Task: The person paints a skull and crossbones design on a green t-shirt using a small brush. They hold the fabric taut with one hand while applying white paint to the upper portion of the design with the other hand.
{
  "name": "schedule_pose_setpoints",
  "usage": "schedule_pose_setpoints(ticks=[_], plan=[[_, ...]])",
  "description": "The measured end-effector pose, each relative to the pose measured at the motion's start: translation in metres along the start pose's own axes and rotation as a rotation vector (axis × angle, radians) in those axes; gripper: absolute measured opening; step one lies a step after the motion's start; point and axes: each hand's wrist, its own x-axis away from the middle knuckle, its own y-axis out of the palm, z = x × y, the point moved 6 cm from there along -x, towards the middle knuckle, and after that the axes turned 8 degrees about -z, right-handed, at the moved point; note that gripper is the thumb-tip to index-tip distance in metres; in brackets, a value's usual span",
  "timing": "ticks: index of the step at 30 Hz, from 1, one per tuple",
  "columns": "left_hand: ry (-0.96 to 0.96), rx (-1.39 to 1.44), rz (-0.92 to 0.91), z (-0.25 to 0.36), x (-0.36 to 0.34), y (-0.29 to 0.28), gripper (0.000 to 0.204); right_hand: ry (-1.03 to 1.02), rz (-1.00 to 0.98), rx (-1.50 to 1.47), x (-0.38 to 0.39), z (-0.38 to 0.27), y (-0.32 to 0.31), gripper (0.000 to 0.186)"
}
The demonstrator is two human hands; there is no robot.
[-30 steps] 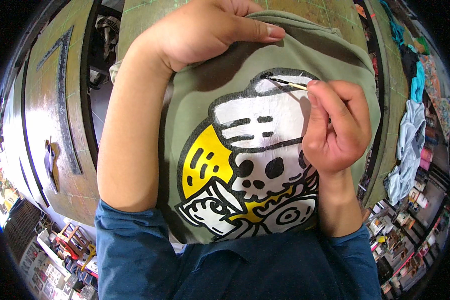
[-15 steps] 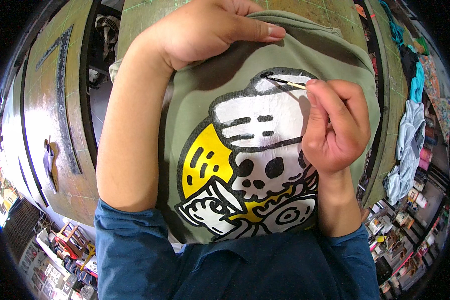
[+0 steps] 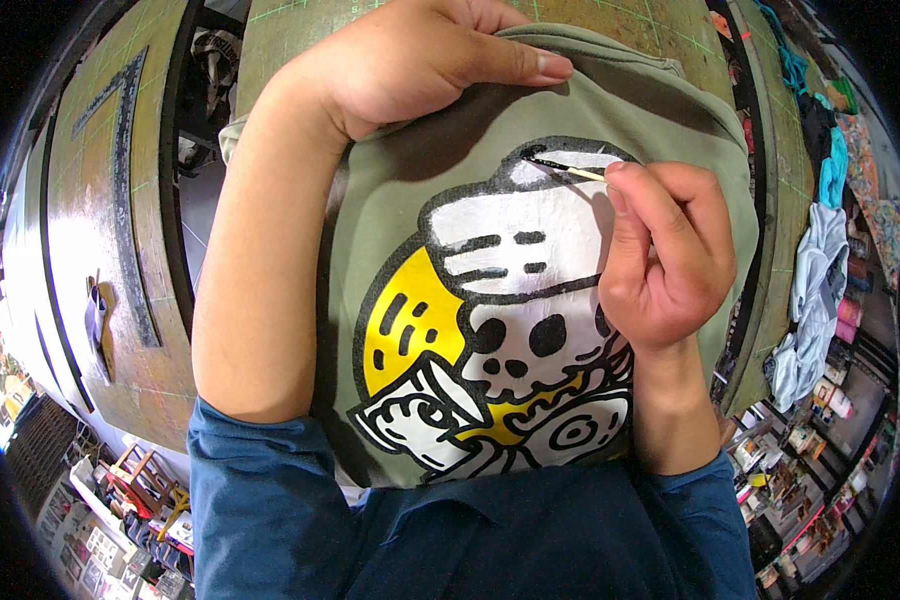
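Observation:
My right hand (image 3: 667, 255) pinches a thin pale-handled brush (image 3: 584, 172), its dark tip touching a black-outlined white shape near the top of the cartoon print. The print, with a skull (image 3: 517, 340), white shapes and a yellow circle (image 3: 402, 320), is on an olive-green fabric garment (image 3: 400, 185) spread below my hands. My left hand (image 3: 420, 70) grips the garment's upper part, thumb on top; its other fingers are partly hidden.
A worn board (image 3: 360, 12) with green grid lines lies under the garment. On the left board lie an L-shaped ruler (image 3: 132, 200) and a small dark item (image 3: 100, 330). Pale blue cloths (image 3: 815, 300) hang at right, above shelves of clutter. A wooden chair (image 3: 140, 480) stands lower left.
My right hand has shifted slightly left along with the brush handle, while the tip stays on about the same spot. My left hand holds still.

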Motion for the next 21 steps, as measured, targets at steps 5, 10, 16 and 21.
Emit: schedule_pose_setpoints(ticks=[5, 10, 16, 21], plan=[[-0.044, -0.044, 0.002, 0.0, -0.001, -0.001, 0.025, 0.017, 0.014, 0.04, 0.0, 0.0, -0.002, 0.021], [0.012, -0.007, 0.002, 0.0, 0.0, 0.0, 0.025, 0.016, 0.015, 0.04, 0.0, 0.0, -0.003, 0.02], [0.013, 0.014, -0.046, 0.002, 0.001, 0.003, 0.025, 0.02, 0.025, 0.057, 0.0, 0.001, -0.003, 0.019], [-0.044, 0.072, -0.133, 0.01, 0.003, 0.006, 0.025, -0.007, -0.022, 0.077, -0.001, -0.001, -0.006, 0.017]])
